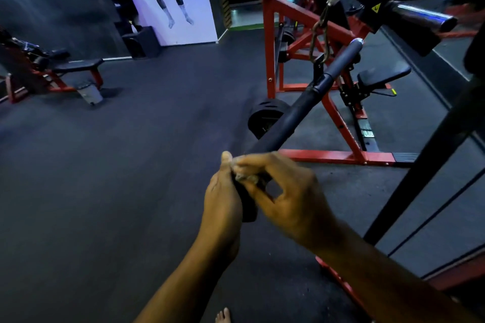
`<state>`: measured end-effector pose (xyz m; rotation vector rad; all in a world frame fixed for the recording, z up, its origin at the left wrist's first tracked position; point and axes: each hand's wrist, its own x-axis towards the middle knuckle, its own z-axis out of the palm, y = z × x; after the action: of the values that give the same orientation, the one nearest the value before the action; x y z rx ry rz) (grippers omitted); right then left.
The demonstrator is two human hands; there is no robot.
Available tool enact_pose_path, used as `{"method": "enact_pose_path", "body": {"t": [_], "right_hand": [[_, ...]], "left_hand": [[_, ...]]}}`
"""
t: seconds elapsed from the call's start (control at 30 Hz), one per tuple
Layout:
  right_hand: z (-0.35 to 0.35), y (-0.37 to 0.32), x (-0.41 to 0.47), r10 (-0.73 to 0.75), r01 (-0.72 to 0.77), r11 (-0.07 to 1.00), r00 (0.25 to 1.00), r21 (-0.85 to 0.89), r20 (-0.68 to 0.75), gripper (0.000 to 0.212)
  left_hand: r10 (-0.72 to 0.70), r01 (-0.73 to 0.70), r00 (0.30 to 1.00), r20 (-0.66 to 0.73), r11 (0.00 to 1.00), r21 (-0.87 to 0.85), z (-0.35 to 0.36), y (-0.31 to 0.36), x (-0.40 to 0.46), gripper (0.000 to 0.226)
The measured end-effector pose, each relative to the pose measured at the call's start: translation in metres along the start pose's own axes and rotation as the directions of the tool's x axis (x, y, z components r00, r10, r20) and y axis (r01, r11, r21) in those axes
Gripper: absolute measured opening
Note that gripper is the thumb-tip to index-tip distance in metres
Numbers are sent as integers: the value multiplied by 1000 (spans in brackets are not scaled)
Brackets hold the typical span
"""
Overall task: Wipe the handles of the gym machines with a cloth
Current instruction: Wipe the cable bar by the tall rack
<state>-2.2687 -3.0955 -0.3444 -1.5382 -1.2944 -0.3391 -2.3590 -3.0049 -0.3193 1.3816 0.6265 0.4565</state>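
A long black cable bar handle (291, 115) hangs from a chain (319, 34) and runs from the upper right down to my hands. My left hand (223, 202) grips the bar's near end, thumb up. My right hand (286, 191) pinches a small pale cloth (245, 176) against the bar just beside the left thumb. Only a little of the cloth shows between the fingers.
A red plate-loaded machine (301, 21) with a black seat (383, 73) and a weight plate (267, 118) stands behind the bar. A chrome sleeve (422, 17) juts out at the upper right. A bench (76, 65) sits at the left on dark rubber floor (131, 165). My bare toes (223, 315) show below.
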Motion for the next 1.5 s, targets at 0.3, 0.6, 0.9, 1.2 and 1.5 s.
{"method": "enact_pose_path", "body": {"t": [0.3,0.6,0.9,1.2,1.5], "right_hand": [[-20,25,14,154,-148,988,969,43,-191,35],[-7,-3,10,64,-40,991,980,128,-188,26],[-16,-2,20,93,-94,995,992,-18,-84,26],[-28,26,22,137,-141,990,972,-8,-191,26],[-21,12,15,175,-159,982,969,103,-176,26]], "left_hand": [[550,-518,815,184,547,658,-21,-15,4,52],[678,-630,677,286,334,701,-29,-14,10,49],[711,-686,636,298,345,640,-32,-11,11,47],[545,-598,800,254,681,423,-39,-17,9,52],[540,-665,734,413,443,601,-39,-4,3,43]]}}
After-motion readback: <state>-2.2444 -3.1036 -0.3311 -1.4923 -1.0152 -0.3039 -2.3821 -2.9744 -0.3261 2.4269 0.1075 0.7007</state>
